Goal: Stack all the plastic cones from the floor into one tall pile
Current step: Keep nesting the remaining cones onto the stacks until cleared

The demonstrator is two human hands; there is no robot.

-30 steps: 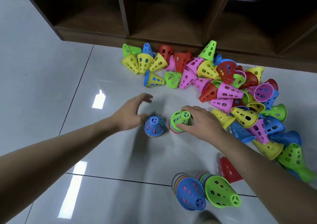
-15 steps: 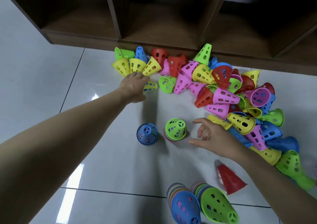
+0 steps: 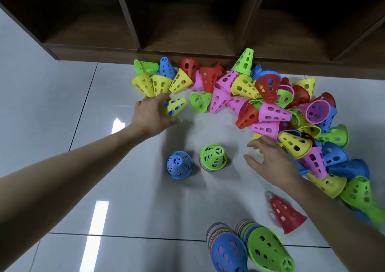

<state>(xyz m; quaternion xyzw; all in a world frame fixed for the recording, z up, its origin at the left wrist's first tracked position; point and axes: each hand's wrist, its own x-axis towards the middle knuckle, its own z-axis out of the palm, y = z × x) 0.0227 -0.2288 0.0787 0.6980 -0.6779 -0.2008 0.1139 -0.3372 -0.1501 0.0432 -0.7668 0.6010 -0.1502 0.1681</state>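
Note:
Many perforated plastic cones in several colours lie heaped (image 3: 270,109) on the floor against a shelf. My left hand (image 3: 152,115) is closed round a yellow cone with a blue one inside (image 3: 175,107) at the heap's left end. My right hand (image 3: 268,159) hovers with fingers spread beside a yellow cone (image 3: 293,144) at the heap's near edge, holding nothing. Between the hands stand a short blue-topped stack (image 3: 179,164) and a green-topped stack (image 3: 213,157), both upright. Two taller stacks, blue-topped (image 3: 227,248) and green-topped (image 3: 268,248), rise at the bottom. A red cone (image 3: 285,215) stands near my right forearm.
A dark wooden shelf unit (image 3: 187,52) with open compartments runs along the far side, its base right behind the heap. The floor is glossy grey tile (image 3: 73,96) with bright light reflections on the left.
My left hand went from beside the small blue stack out to the heap and closed on the yellow cone. My right hand let go of the green stack and moved right toward the heap.

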